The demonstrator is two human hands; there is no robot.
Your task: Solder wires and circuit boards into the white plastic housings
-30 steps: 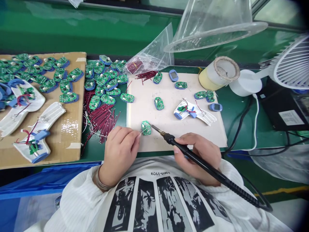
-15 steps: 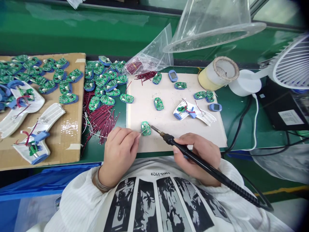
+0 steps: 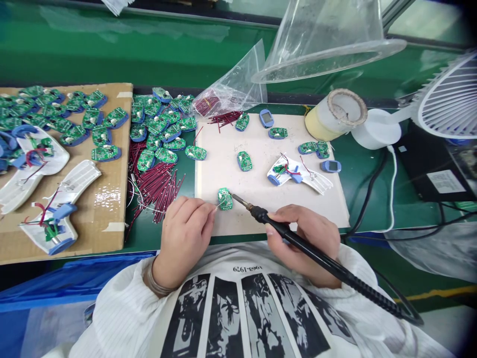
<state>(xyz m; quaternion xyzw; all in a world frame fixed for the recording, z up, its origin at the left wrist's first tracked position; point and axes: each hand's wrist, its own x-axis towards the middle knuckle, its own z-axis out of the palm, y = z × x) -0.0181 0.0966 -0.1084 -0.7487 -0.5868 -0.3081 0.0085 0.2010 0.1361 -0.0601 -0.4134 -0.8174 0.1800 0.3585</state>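
Table (image 3: pixel 357 169): spans the view, green-topped. At far left, carries a cardboard sheet (image 3: pixel 108 199) loaded with circuit boards (image 3: pixel 100 119); directly ahead of the body, a pale sheet (image 3: pixel 249 185).

Soldering iron (image 3: pixel 316 255): slants from lower right up toward the pale sheet, black handle low, metal tip (image 3: pixel 237 199) high and to the left.

Left hand (image 3: pixel 188 223): curled palm-down at the near edge of the sheet, thumb and forefinger pinching a fine strand. Right hand (image 3: pixel 313 228): wrapped pen-fashion around the handle of the iron, farther from the workpiece.

White shell (image 3: pixel 309 175): rests at the right of the sheet, well apart from both hands, with blue parts and red wires inside.

Green board (image 3: pixel 225 200): lies flat on the near-left part of the sheet, between the two hands. Sits just beyond and to the right of the left fingertips, the nearer hand. Long axis: points roughly away from the body. Appearance: rounded corners, pale dots along the sides, dark ringed spot toward the far end.

Thin strand (image 3: pixel 218 205): reaches from the left fingertips over the left side of the board. Tip: ends at the right edge; actual contact not discernible.
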